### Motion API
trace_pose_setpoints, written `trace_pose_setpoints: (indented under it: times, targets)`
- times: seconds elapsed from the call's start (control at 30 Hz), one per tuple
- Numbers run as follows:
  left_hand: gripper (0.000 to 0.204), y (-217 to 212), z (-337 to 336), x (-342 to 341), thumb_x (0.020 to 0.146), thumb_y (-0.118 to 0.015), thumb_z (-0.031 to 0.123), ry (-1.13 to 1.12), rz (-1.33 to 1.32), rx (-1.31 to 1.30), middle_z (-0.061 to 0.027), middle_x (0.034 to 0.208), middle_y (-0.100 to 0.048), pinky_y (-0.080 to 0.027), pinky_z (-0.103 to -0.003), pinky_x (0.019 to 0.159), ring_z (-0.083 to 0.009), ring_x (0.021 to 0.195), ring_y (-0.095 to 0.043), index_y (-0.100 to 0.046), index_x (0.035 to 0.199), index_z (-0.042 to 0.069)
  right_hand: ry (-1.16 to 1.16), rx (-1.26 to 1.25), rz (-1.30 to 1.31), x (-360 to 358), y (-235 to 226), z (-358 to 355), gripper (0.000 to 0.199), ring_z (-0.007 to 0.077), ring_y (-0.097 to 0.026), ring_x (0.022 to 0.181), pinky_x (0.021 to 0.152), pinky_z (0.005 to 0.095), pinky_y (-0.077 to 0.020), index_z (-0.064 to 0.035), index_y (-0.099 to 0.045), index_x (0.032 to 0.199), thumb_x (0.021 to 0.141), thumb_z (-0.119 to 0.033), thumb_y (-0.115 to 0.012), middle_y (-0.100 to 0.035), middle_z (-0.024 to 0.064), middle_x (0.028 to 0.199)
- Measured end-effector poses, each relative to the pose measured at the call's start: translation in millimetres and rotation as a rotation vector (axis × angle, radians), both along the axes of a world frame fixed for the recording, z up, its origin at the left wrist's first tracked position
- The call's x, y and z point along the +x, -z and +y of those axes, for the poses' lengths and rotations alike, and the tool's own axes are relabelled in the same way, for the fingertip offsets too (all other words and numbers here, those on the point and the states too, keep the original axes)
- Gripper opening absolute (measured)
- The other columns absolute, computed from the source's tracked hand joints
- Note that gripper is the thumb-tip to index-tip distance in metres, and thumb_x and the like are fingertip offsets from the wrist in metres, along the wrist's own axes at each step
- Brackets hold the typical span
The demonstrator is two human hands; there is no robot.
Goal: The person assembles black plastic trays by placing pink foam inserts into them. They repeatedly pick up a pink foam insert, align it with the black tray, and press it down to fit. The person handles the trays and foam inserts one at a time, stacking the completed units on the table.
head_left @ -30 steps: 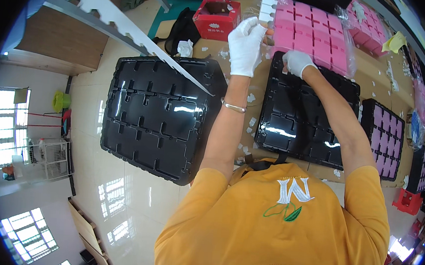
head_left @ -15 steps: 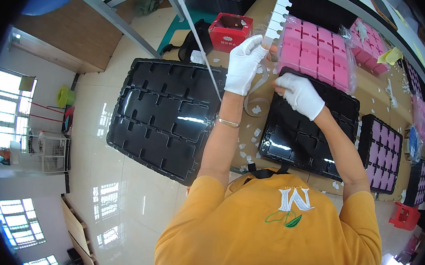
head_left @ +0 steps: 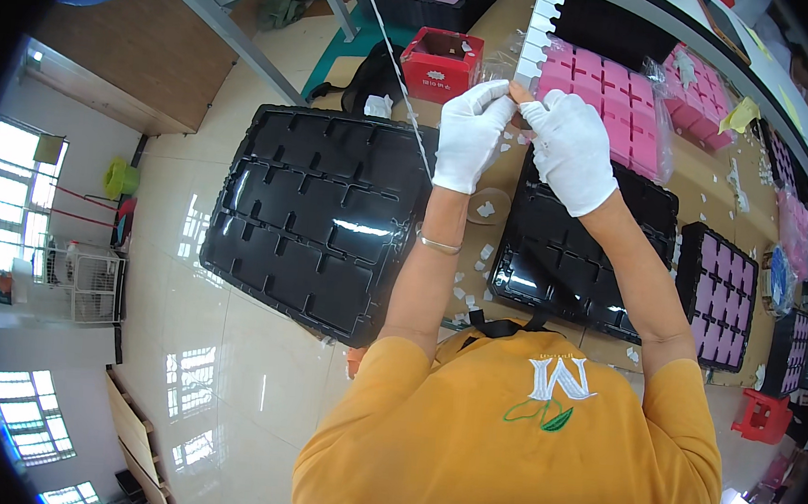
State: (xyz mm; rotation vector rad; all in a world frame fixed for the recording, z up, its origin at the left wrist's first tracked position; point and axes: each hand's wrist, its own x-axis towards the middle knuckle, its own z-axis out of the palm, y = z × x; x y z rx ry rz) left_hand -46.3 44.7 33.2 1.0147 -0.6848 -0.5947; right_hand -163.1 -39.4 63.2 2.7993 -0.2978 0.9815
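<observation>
Both my hands wear white gloves and are raised together in front of me. My left hand and my right hand meet fingertip to fingertip, pinching a small piece that is mostly hidden between them. The pinch sits just below the lower end of a white notched strip. Below my left forearm lies a large black compartment tray. A second black tray lies under my right forearm. A pink tray in clear wrap is just beyond my right hand.
A red box stands beyond my left hand. Small white scraps litter the brown sheet between the black trays. More trays with pink inserts lie to the right, with a red stool near them. Table legs cross the glossy floor at the upper left.
My right hand has risen from the black tray to meet my left hand, and both now pinch at one spot. The view has tilted slightly nearer the trays.
</observation>
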Motion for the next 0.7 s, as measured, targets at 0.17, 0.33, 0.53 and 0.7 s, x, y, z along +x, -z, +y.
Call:
trace_pose_setpoints:
  times: [0.17,0.33,0.53,0.7]
  targets:
    - [0.020,6,-3,5,0.088,-0.057,0.000,0.063,0.006,-0.086,-0.0068,0.092,-0.068,-0.046,-0.020,0.067,-0.0085,0.074,-0.058,-0.064,0.107,-0.006,-0.388,0.867,-0.246,-4,5,-7,0.037,0.0133,-0.055,0.077,0.065,0.0269,-0.0463,-0.0083,-0.062,0.120,0.084,-0.005,-0.057,-0.054,0.0011,0.081]
    - [0.020,19,-10,12,0.090,-0.054,0.002,0.024,-0.015,-0.029,-0.0072,0.089,-0.069,-0.048,-0.020,0.062,-0.0087,0.071,-0.063,-0.064,0.106,-0.004,-0.284,1.399,-0.351,-28,-9,-17,0.031,0.0103,-0.051,0.075,0.066,0.0224,-0.0424,-0.0076,-0.063,0.120,0.090,-0.015,-0.058,-0.056,-0.0005,0.081]
    - [0.019,18,-15,3,0.090,-0.055,0.003,0.008,-0.010,-0.005,-0.0063,0.090,-0.069,-0.047,-0.019,0.062,-0.0070,0.073,-0.062,-0.065,0.105,-0.004,-0.103,0.079,-0.164,-13,-10,-12,0.033,0.0279,-0.051,0.069,0.061,0.0364,-0.0414,-0.0110,-0.066,0.114,0.085,-0.027,-0.063,-0.050,0.0098,0.069]
    - [0.018,5,-13,-7,0.089,-0.058,0.002,-0.064,-0.172,-0.023,-0.0057,0.090,-0.068,-0.049,-0.020,0.063,-0.0072,0.076,-0.062,-0.066,0.103,-0.004,-0.072,0.125,-0.114,-9,-4,-8,0.035,0.0264,-0.050,0.067,0.061,0.0374,-0.0407,-0.0108,-0.066,0.113,0.085,-0.031,-0.062,-0.051,0.0087,0.071]
